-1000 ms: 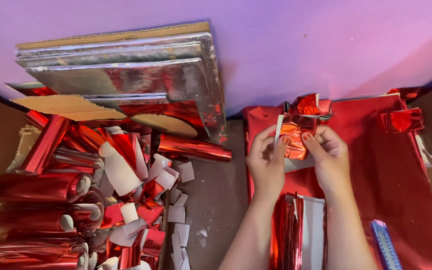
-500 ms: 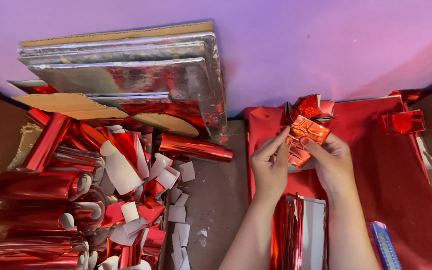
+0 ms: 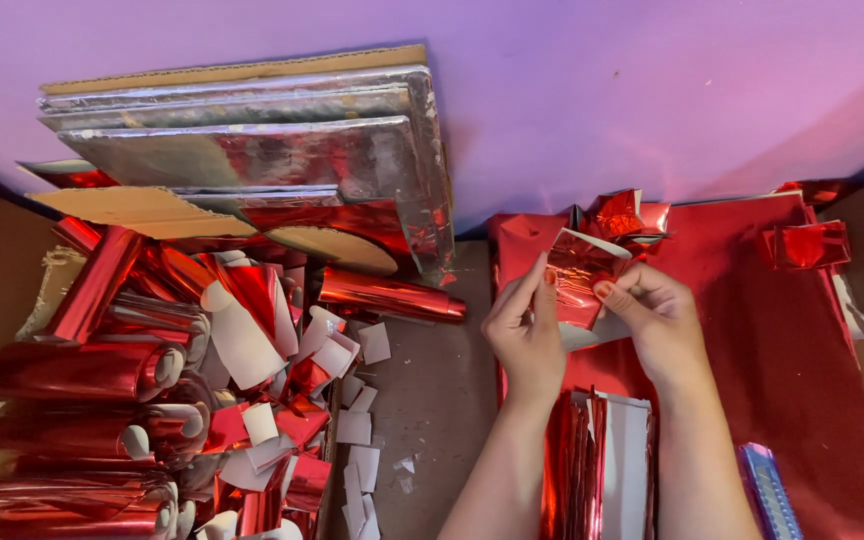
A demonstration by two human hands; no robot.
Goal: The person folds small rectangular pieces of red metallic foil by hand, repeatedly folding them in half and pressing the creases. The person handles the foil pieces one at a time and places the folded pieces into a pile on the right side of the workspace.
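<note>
My left hand [image 3: 524,330] and my right hand [image 3: 652,318] together pinch a small piece of shiny red foil paper [image 3: 580,272] with a white back, held just above a large red foil sheet [image 3: 752,330]. The piece is partly folded, and its white edge shows at the top. Right behind it sits a folded red foil shape [image 3: 620,214]. Under my wrists lies a stack of narrow red foil strips [image 3: 597,470] with white backs.
Another folded red foil shape [image 3: 804,245] lies at the far right. Silver and red foil-covered boards [image 3: 252,150] lean on the purple wall. Many red foil rolls [image 3: 82,370] and white paper scraps [image 3: 352,400] fill the left. A bluish ruler [image 3: 770,492] lies bottom right.
The foil piece has been turned and folded between my fingers. It sits a little lower and further left, away from the folded shape behind it. My hands stay in about the same spot.
</note>
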